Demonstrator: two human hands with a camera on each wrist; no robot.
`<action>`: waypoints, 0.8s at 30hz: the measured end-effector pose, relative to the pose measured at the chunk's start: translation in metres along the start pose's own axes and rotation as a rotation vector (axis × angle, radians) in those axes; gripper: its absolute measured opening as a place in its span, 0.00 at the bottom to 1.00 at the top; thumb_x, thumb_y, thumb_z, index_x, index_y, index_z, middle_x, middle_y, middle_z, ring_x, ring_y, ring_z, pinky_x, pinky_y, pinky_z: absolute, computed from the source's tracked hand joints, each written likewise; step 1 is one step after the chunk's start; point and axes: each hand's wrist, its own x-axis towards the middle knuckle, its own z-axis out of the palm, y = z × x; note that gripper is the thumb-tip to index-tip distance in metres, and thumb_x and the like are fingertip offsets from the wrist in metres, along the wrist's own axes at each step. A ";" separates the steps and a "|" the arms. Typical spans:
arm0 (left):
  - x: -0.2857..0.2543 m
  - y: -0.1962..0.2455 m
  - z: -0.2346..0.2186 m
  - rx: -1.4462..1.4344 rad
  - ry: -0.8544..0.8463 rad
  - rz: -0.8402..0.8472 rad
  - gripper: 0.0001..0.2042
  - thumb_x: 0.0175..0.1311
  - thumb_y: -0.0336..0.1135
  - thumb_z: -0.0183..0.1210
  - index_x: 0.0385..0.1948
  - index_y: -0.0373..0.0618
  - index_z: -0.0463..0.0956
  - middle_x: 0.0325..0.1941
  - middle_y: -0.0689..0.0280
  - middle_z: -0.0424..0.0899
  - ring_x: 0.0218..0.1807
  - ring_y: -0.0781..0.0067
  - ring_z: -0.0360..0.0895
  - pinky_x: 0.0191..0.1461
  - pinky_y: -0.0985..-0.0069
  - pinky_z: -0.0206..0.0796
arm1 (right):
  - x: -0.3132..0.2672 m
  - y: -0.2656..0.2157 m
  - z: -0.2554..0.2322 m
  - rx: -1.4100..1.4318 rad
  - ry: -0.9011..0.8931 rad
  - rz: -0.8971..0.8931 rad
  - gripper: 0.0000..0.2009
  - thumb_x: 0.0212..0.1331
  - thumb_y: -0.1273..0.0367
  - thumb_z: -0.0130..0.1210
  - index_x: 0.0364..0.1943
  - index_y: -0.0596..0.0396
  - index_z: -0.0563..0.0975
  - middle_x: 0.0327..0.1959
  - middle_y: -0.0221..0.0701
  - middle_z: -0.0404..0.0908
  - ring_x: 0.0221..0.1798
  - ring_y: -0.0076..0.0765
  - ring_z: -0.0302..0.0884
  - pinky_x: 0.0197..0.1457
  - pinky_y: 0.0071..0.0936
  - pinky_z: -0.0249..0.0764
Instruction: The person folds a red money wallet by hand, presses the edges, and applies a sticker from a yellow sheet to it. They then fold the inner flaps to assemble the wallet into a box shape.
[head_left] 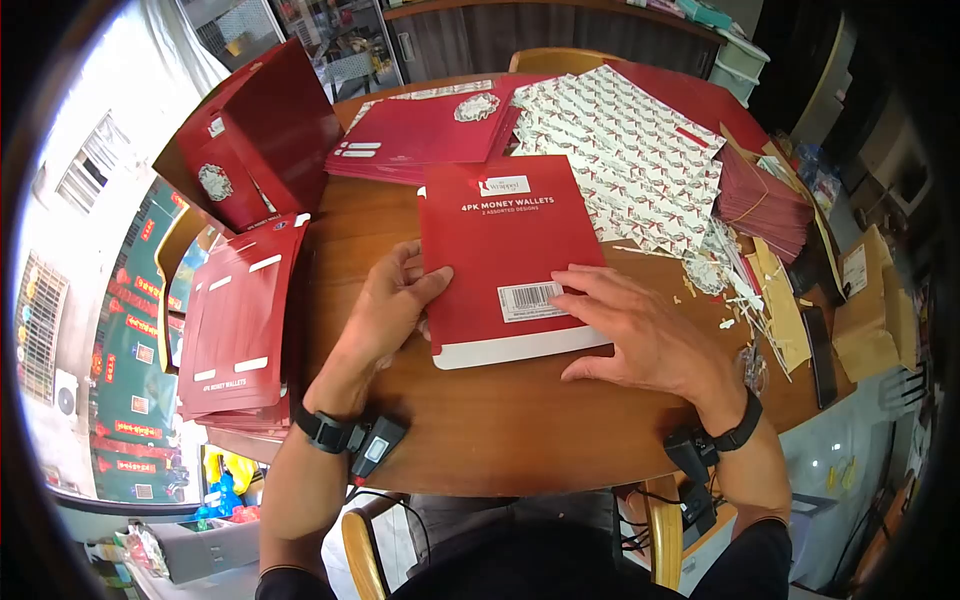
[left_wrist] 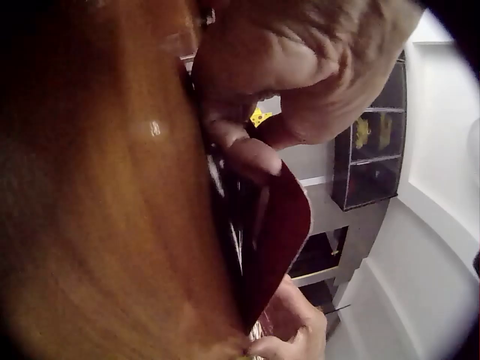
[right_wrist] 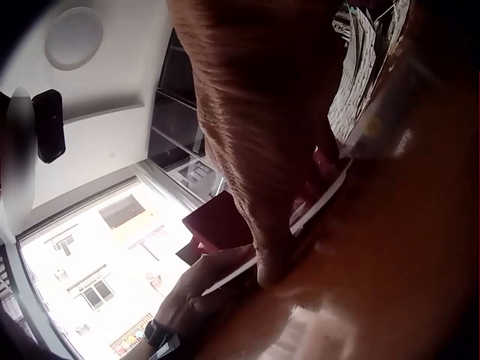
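Note:
In the head view, a flat red cardboard packet [head_left: 505, 245] printed "4PK MONEY WALLETS" lies on the wooden table, a white flap along its near edge. My left hand [head_left: 393, 302] holds its left edge, thumb on top and the other fingers partly hidden beneath. Over the lower right corner is my right hand [head_left: 640, 330], its fingers loosely spread and the fingertips at the barcode label [head_left: 530, 300]. The left wrist view shows the packet's red edge [left_wrist: 281, 232] curving up beside the thumb. In the right wrist view, the right thumb [right_wrist: 271, 262] points down near the white edge.
Red printed sheets [head_left: 235, 330] are stacked at left, beneath a large red box [head_left: 265, 150]. Further back lie more red sleeves [head_left: 425, 130] and white patterned sheets [head_left: 630, 150]. At right are banded red wallets [head_left: 765, 205], paper scraps, a phone [head_left: 820, 355] and an opened carton [head_left: 875, 300].

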 end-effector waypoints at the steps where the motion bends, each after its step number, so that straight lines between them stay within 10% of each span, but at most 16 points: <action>1: 0.000 -0.003 -0.001 -0.038 -0.026 -0.012 0.25 0.77 0.32 0.60 0.68 0.27 0.65 0.42 0.58 0.90 0.28 0.80 0.84 0.23 0.82 0.70 | -0.002 -0.001 0.000 0.008 -0.007 0.010 0.32 0.54 0.59 0.76 0.60 0.62 0.80 0.67 0.46 0.78 0.73 0.53 0.73 0.75 0.45 0.72; 11: -0.024 0.025 0.018 0.496 0.140 -0.016 0.28 0.73 0.32 0.65 0.70 0.31 0.65 0.44 0.54 0.88 0.35 0.67 0.86 0.32 0.71 0.77 | -0.010 -0.009 0.009 -0.108 0.121 -0.171 0.03 0.55 0.74 0.63 0.32 0.58 0.82 0.37 0.30 0.80 0.42 0.34 0.81 0.39 0.32 0.83; 14: -0.034 0.029 0.031 1.074 0.291 0.547 0.33 0.59 0.34 0.75 0.66 0.33 0.72 0.57 0.48 0.83 0.59 0.46 0.80 0.58 0.55 0.76 | -0.010 -0.009 0.014 -0.159 0.153 -0.202 0.03 0.54 0.73 0.61 0.27 0.56 0.80 0.32 0.29 0.76 0.38 0.33 0.79 0.35 0.30 0.81; 17: -0.053 0.036 0.048 1.151 0.068 0.820 0.28 0.57 0.37 0.77 0.59 0.34 0.79 0.55 0.47 0.84 0.55 0.44 0.81 0.56 0.55 0.77 | -0.011 -0.008 0.014 -0.166 0.168 -0.212 0.04 0.55 0.72 0.60 0.25 0.55 0.79 0.30 0.30 0.75 0.37 0.33 0.78 0.34 0.31 0.80; 24: -0.071 0.018 0.068 1.217 -0.085 0.743 0.14 0.58 0.31 0.71 0.46 0.42 0.86 0.47 0.65 0.87 0.47 0.61 0.84 0.45 0.64 0.80 | -0.012 -0.010 0.015 -0.061 0.184 -0.197 0.06 0.59 0.71 0.59 0.26 0.57 0.79 0.31 0.34 0.76 0.40 0.40 0.81 0.34 0.38 0.80</action>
